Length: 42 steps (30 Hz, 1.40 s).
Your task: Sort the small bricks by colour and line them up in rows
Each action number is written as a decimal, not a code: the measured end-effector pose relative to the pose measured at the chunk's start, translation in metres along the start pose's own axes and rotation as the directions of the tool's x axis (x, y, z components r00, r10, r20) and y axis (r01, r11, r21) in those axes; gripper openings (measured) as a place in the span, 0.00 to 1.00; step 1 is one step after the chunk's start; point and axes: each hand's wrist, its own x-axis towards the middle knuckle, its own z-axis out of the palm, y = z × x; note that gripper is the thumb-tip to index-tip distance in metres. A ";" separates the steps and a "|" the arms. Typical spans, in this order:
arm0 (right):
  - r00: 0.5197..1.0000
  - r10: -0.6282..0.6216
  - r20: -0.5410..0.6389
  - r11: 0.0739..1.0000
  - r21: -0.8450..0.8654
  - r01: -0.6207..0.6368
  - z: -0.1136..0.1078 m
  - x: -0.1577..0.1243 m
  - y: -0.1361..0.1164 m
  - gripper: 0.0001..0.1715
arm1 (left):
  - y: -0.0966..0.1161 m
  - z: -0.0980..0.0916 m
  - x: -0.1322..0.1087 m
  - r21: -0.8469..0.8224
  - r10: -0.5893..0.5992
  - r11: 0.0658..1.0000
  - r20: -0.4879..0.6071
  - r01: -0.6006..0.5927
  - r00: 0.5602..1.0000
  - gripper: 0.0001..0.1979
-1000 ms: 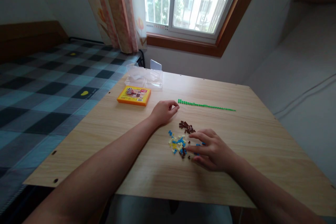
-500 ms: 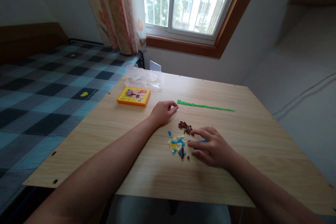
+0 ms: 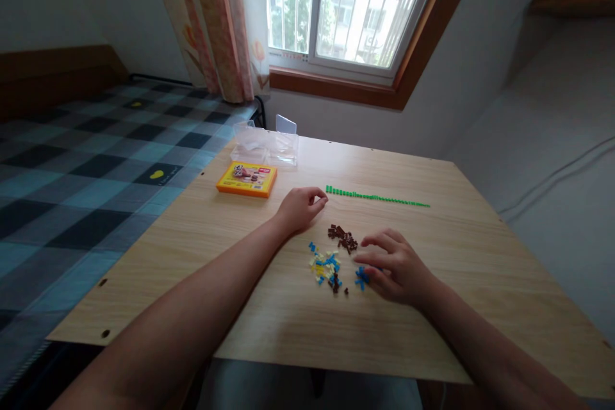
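Both far from table [image 3: 480, 282] edges: left hand [image 3: 300, 207] pinched beside green row [image 3: 377, 197], right hand [image 3: 396, 267] splayed on blue pieces [image 3: 360, 277].

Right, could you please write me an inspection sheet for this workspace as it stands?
Surface: pale wooden table, small holes near its edges.
Worked things: green brick row; brown brick pile; mixed blue and yellow bricks; a few blue bricks at the right fingertips.
Clutter: orange box and clear plastic case at the far left corner.
Hands: left hand curled, fingertips together at the row's left end, any brick in it hidden; right hand open, fingers spread on the blue bricks.
Cables: pale line along the right wall, perhaps a cable.
Surroundings: checked bed left, curtain and barred window behind.
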 end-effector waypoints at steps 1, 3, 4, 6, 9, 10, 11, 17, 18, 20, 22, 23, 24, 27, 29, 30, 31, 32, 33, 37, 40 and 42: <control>0.999 -0.030 0.012 0.999 0.029 0.029 -0.001 0.000 -0.002 0.12 | 0.000 0.000 0.000 0.001 -0.001 1.000 -0.001 0.001 1.000 0.11; 0.996 -0.076 0.046 0.994 0.080 0.073 -0.002 0.002 -0.007 0.12 | 0.001 0.000 0.000 0.001 0.000 1.000 0.002 0.000 1.000 0.11; 0.994 -0.091 0.067 0.991 0.101 0.084 -0.002 0.002 -0.010 0.13 | 0.000 0.000 0.001 0.001 0.001 1.000 0.004 -0.001 1.000 0.11; 0.987 -0.111 0.116 0.987 0.132 0.095 -0.003 0.004 -0.015 0.15 | 0.000 0.000 0.001 -0.001 0.001 1.000 0.006 -0.001 1.000 0.11; 0.972 -0.143 0.185 0.979 0.169 0.111 -0.005 0.006 -0.020 0.17 | -0.001 -0.001 0.001 0.003 0.003 1.000 0.006 -0.003 1.000 0.12; 0.966 -0.152 0.209 0.977 0.179 0.115 -0.005 0.006 -0.020 0.17 | -0.001 -0.001 0.001 0.005 0.003 1.000 0.007 -0.003 1.000 0.12; 0.960 -0.159 0.233 0.976 0.187 0.116 -0.005 0.006 -0.021 0.18 | 0.000 -0.001 0.001 0.006 0.004 1.000 0.008 -0.004 1.000 0.12; 0.974 -0.066 0.217 0.996 0.066 0.053 -0.002 0.003 -0.014 0.19 | 0.000 -0.001 0.001 0.008 -0.002 1.000 0.024 0.002 1.000 0.11; 0.981 -0.022 0.194 1.000 0.018 0.019 -0.001 0.003 -0.012 0.19 | 0.000 -0.001 0.001 0.009 -0.005 1.000 0.026 0.005 1.000 0.11; 0.986 0.054 0.159 0.997 -0.065 -0.044 0.001 0.002 -0.010 0.22 | 0.000 -0.001 0.001 0.006 -0.007 1.000 0.026 0.007 1.000 0.11; 0.988 0.076 0.137 0.993 -0.102 -0.063 0.003 0.002 -0.008 0.25 | 0.000 0.000 0.001 0.002 -0.004 1.000 0.021 0.004 1.000 0.11; 0.990 0.066 0.127 0.993 -0.101 -0.054 0.003 0.002 -0.008 0.25 | 0.000 0.000 0.001 0.002 -0.001 1.000 0.020 0.001 1.000 0.11; 0.992 0.046 0.115 0.995 -0.091 -0.036 0.003 0.001 -0.009 0.25 | 0.000 0.000 0.001 0.003 0.002 1.000 0.018 -0.002 1.000 0.11; 0.994 -0.042 0.098 0.999 -0.029 0.046 0.002 0.001 -0.014 0.21 | 0.000 0.000 0.001 0.004 0.003 1.000 0.017 -0.003 1.000 0.11; 0.990 -0.098 0.105 0.995 0.006 0.098 0.001 0.002 -0.018 0.19 | 0.000 0.000 0.001 0.003 0.000 1.000 0.017 0.000 1.000 0.11; 0.987 -0.118 0.113 0.993 0.017 0.117 0.001 0.003 -0.019 0.18 | 0.000 0.000 0.001 0.003 -0.002 1.000 0.017 0.002 1.000 0.11; 0.984 -0.131 0.124 0.991 0.024 0.129 0.001 0.003 -0.021 0.17 | -0.001 0.000 0.001 0.005 -0.002 1.000 0.017 0.002 1.000 0.11; 0.981 -0.140 0.135 0.990 0.028 0.137 0.001 0.004 -0.022 0.17 | -0.001 0.000 0.001 0.007 -0.001 1.000 0.016 0.001 1.000 0.11; 0.979 -0.145 0.145 0.989 0.030 0.142 0.002 0.004 -0.022 0.17 | -0.001 0.000 0.001 0.008 0.000 1.000 0.017 0.000 1.000 0.11; 0.975 -0.143 0.167 0.990 0.032 0.139 0.005 0.004 -0.023 0.18 | -0.001 0.000 0.001 0.016 0.003 1.000 0.015 -0.003 1.000 0.10; 0.976 -0.134 0.173 0.991 0.035 0.130 0.006 0.004 -0.023 0.20 | 0.000 0.000 0.000 0.011 0.002 1.000 0.008 -0.002 1.000 0.11; 0.974 -0.133 0.184 0.991 0.026 0.131 0.007 0.004 -0.023 0.20 | 0.001 0.000 0.000 0.002 0.001 1.000 0.008 -0.001 1.000 0.11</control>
